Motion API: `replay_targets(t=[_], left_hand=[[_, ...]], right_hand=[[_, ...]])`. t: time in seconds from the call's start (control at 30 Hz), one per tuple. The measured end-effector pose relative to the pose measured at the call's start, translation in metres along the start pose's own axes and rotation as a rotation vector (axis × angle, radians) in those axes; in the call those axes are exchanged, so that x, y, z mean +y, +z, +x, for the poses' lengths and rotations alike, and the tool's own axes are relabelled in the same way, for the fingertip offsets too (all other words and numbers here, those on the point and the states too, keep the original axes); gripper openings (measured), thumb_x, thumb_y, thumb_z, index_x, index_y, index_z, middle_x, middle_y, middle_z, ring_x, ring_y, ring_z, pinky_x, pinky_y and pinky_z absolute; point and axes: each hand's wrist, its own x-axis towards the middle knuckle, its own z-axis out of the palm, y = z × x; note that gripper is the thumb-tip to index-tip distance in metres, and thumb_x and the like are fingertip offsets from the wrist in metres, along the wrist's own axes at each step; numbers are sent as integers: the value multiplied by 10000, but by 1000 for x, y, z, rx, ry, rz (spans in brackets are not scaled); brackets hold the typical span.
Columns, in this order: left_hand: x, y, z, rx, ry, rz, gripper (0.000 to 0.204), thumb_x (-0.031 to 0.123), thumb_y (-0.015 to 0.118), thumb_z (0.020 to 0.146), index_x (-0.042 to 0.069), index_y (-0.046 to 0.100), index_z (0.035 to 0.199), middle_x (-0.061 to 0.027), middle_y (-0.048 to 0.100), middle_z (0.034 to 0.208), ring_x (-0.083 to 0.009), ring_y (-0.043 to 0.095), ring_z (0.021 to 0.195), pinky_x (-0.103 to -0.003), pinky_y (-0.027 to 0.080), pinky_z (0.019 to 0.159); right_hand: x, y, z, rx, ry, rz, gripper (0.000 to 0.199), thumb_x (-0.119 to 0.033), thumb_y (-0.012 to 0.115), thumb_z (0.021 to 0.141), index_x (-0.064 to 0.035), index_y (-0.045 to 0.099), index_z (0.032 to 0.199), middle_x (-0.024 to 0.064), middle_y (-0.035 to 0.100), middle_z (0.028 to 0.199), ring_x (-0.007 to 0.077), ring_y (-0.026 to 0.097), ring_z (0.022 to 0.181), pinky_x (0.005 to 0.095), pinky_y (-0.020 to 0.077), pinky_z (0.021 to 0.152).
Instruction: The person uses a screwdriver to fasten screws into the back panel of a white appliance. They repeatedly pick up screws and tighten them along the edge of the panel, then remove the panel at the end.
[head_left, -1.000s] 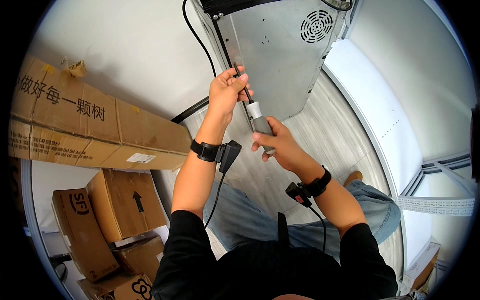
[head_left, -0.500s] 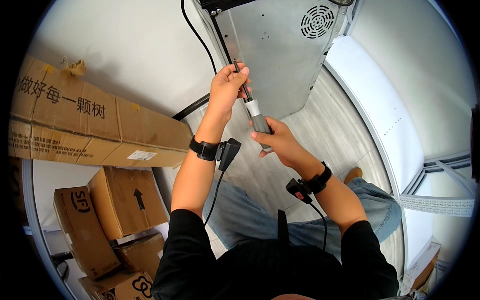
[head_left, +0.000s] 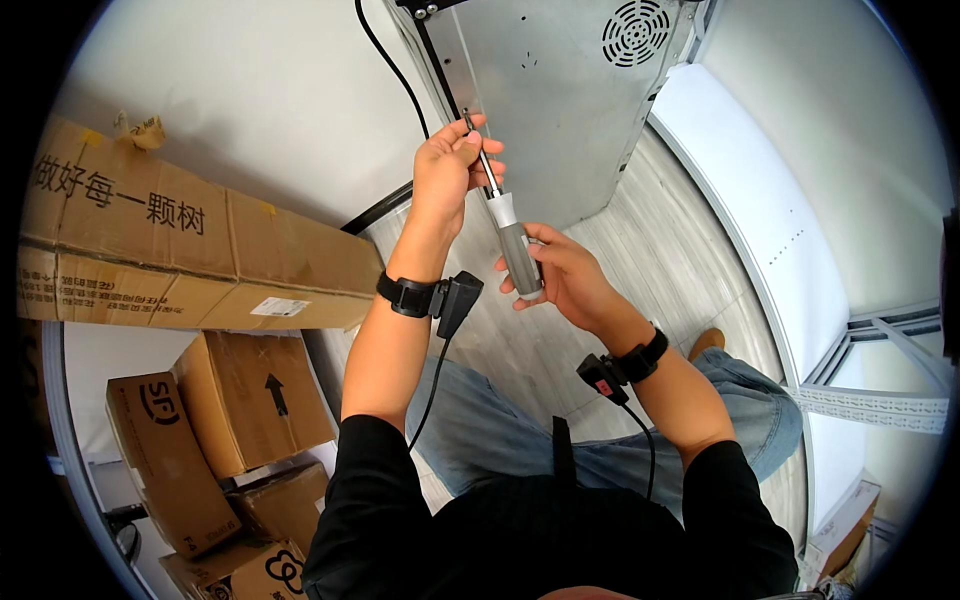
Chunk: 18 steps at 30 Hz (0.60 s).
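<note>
A screwdriver (head_left: 518, 252) with a grey and white handle is held between my two hands, its metal shaft slanting up and to the left. My left hand (head_left: 452, 168) steadies the shaft near its tip with thumb and fingers. Around the handle close the fingers of my right hand (head_left: 563, 270). Just beyond the tip stands a grey metal cabinet panel (head_left: 560, 120) with round vent slots, and the screwdriver appears in front of it. Whether the tip touches the panel I cannot tell.
A long cardboard box (head_left: 290, 250) lies on the left, with more cardboard boxes (head_left: 255, 400) below it. A black cable (head_left: 392, 68) hangs down the white wall beside the panel. On the right runs a white curved-looking ledge (head_left: 750, 210). Grey wood-look floor (head_left: 660, 240) lies below.
My left fingers have loosened and spread a little along the shaft, showing more of it. My right fingers have shifted on the handle, which has turned slightly more upright.
</note>
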Motion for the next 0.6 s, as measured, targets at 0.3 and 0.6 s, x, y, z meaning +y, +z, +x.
replay_targets(t=[0.3,0.6], left_hand=[[1,1,-6,-21,4,-13,301,117,362,971,7,484,1223,-131,667,958,-154,636,690,-275,527,631],[-8,1,-13,-77,41,-145,298,209,348,996,27,468,1198,-139,664,905,-190,652,695,-294,535,635]], right_hand=[[6,4,-3,114,-63,-308,423,-191,648,856,-65,476,1221,-3,531,962,87,535,862,300,573,651],[-1,-5,-23,129,-12,-337,384,-200,620,868,-50,495,1199,7,540,911,97,555,802,277,552,577]])
